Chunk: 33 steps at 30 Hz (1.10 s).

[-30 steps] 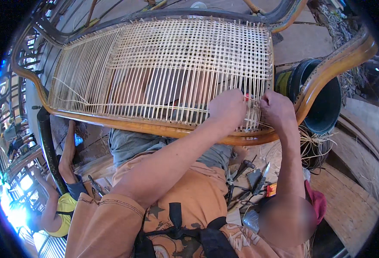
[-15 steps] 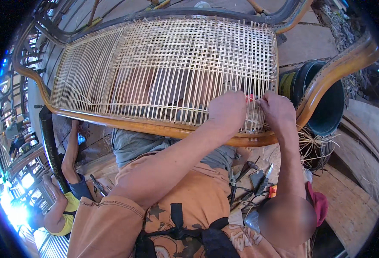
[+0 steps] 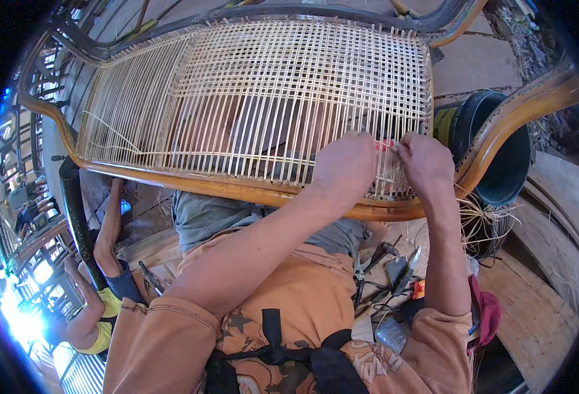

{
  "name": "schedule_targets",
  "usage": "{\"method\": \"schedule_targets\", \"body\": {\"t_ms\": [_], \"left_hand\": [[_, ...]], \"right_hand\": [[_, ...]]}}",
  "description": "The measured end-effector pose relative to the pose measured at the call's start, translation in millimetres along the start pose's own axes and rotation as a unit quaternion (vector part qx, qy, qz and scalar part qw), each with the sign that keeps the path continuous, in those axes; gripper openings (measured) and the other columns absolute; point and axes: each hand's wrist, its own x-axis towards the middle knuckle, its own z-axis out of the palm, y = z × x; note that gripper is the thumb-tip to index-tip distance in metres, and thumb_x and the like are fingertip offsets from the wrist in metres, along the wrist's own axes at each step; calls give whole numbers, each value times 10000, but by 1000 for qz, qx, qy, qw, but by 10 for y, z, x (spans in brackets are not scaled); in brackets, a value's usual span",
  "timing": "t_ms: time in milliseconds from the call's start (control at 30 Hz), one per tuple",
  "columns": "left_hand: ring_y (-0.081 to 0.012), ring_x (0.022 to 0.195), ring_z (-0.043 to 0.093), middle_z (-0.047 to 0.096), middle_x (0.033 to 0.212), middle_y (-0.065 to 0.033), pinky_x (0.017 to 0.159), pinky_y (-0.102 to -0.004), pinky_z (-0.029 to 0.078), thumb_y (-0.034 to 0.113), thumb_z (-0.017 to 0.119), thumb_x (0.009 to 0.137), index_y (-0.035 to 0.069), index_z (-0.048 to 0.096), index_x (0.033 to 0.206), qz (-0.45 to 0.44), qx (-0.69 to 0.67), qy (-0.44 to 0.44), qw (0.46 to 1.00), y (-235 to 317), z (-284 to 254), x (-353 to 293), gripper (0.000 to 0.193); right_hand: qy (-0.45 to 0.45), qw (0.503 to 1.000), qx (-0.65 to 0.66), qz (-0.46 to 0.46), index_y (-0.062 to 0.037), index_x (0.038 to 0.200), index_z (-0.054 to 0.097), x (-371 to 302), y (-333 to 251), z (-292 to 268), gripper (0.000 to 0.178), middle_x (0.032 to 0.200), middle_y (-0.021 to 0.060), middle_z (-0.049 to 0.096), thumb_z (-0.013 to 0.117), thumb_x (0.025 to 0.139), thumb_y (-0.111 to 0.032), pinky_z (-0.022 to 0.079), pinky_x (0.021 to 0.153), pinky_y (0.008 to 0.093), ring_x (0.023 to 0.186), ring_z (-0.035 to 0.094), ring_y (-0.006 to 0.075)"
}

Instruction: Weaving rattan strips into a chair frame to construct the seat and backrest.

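Note:
A long panel of pale cane weave is stretched in a curved wooden frame in front of me. Its far part is a crossed grid; nearer me, mostly lengthwise strands show gaps. Over the right end of these strands, my left hand is closed, its fingertips hidden behind the knuckles. Just right of it, my right hand pinches with thumb and finger at what looks like a thin cane strand. A small red piece shows between the hands, partly hidden.
A dark green bucket stands right of the frame, with loose cane strips below it. Hand tools lie on the wooden floor beside me, near a red cloth. Another person in a yellow top is at the lower left.
The view has shifted slightly, and the panel sits a little higher and further right at its right end. Both hands stay closed close together over the same strands.

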Motion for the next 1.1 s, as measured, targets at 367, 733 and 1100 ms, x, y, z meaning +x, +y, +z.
{"method": "schedule_targets", "body": {"t_ms": [367, 733, 1100], "left_hand": [[-339, 761, 632, 629, 799, -156, 683, -456, 503, 234, 581, 826, 39, 614, 800, -33, 10, -48, 998, -26, 21, 39, 200], [-333, 737, 633, 645, 736, -176, 709, -432, 496, 236, 567, 780, 42, 635, 745, -149, -117, -92, 978, -39, -36, 132, 209], [-354, 772, 633, 639, 769, -186, 701, -459, 504, 193, 583, 819, 26, 634, 769, -41, 34, -90, 995, -61, -75, 97, 181]], "right_hand": [[-65, 986, 144, -47, 27, 805, 631, 90, 185, -106, 237, 676, 154, 609, 613, 807, -209, 466, 593, 371, 600, 601, 266], [-95, 980, 170, -31, -6, 785, 636, 139, 217, -128, 220, 771, 198, 632, 551, 792, -209, 479, 680, 434, 748, 622, 348], [-123, 974, 192, -2, 12, 815, 650, 162, 193, -136, 241, 689, 140, 619, 619, 810, -227, 465, 573, 356, 605, 602, 229]]}}
